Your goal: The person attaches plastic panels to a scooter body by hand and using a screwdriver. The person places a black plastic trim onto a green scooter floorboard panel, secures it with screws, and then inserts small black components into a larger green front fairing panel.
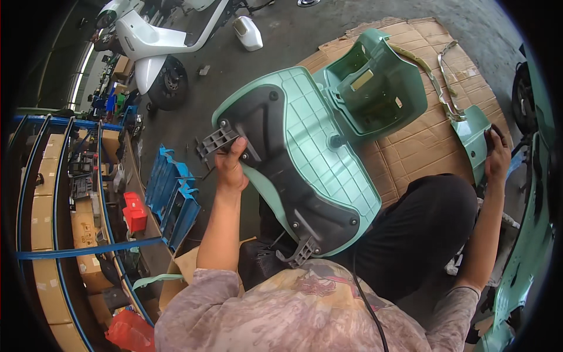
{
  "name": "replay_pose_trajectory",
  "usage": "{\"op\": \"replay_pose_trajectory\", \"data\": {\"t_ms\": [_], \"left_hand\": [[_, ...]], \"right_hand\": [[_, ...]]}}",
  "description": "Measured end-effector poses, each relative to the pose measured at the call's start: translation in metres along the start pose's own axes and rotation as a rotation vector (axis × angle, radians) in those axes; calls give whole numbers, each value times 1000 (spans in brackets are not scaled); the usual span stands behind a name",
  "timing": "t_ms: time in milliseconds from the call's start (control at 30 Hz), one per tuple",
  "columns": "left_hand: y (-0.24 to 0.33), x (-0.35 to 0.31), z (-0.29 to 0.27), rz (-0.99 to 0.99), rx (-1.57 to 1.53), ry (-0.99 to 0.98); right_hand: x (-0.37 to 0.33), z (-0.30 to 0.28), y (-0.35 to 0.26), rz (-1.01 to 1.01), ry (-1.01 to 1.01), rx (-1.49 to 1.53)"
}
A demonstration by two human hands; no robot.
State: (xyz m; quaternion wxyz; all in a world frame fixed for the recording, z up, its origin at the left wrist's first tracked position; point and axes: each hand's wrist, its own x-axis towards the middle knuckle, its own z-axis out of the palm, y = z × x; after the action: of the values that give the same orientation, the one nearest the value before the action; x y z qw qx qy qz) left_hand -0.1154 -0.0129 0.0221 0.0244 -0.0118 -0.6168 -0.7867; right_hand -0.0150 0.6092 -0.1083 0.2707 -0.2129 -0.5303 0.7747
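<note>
One green scooter panel (308,126), long way slanting down-right, left hand (232,165) gripping its bracket (219,141), right hand (498,155) hold I can't tell

A large mint-green scooter panel (314,141), gridded face upward, slants across the centre; screwed to it, a black plate (278,164) bears two ribbed grey brackets (220,141). A smaller, glossy mint-green panel (471,132) is at the right edge of flattened cardboard (402,154).

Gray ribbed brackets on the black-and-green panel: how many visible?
2: one bracket at the left hand, the other bracket at the end of the panel near the shirt.
</note>
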Motion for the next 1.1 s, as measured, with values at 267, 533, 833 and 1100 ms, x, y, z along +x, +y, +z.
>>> {"op": "replay_pose_trajectory", "data": {"t_ms": [267, 533, 833, 1100], "left_hand": [[42, -28, 15, 401, 387, -156], [88, -64, 21, 569, 459, -178], [91, -80, 33, 655, 319, -149], [93, -82, 40, 710, 367, -258]], "right_hand": [[-149, 234, -134, -270, -341, -151], [-242, 352, -105, -185, -553, 166], [-261, 387, -99, -327, -596, 182], [-251, 365, -112, -199, -686, 287]]}}
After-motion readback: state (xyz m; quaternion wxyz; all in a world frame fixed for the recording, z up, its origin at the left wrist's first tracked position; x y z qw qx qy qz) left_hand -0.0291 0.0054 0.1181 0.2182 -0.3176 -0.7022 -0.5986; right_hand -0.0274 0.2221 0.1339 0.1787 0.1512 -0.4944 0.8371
